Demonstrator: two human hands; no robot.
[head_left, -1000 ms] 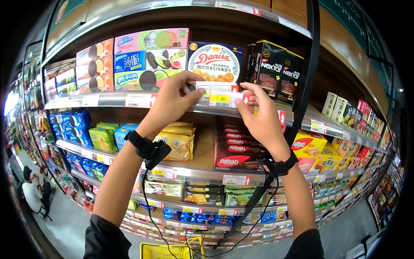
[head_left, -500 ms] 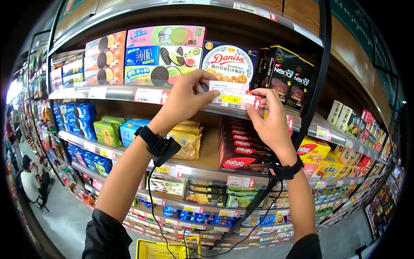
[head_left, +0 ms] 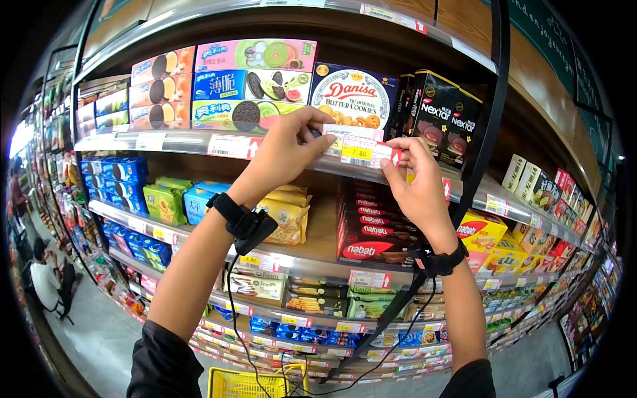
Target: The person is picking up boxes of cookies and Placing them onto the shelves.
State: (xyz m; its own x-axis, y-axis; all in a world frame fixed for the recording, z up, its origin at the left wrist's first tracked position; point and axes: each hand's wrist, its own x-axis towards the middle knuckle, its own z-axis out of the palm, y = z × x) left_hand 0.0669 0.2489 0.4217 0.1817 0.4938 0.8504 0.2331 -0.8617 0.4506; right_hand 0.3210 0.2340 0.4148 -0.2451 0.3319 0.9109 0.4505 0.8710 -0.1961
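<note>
My left hand point(head_left: 285, 156) and right hand point(head_left: 415, 182) pinch opposite ends of the price tag point(head_left: 361, 151) just below the Danisa cookie box point(head_left: 352, 93) — my fingers hide its lower edge, with Nextar boxes point(head_left: 441, 119) beside it.

Shop aisle: tiered metal shelving point(head_left: 166, 140) stocked with biscuit boxes point(head_left: 219, 86); black upright post point(head_left: 494, 99); wood-panelled fascia point(head_left: 464, 20); grey floor point(head_left: 93, 345); yellow basket point(head_left: 255, 383); seated person point(head_left: 43, 282) far left.

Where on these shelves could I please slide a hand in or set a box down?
Bare shelf board shows between the yellow bags and the Nabati boxes. The row above is packed: Oreo boxes, Danisa box, Nextar boxes side by side, left hand and right hand pinching the price tag.
</note>
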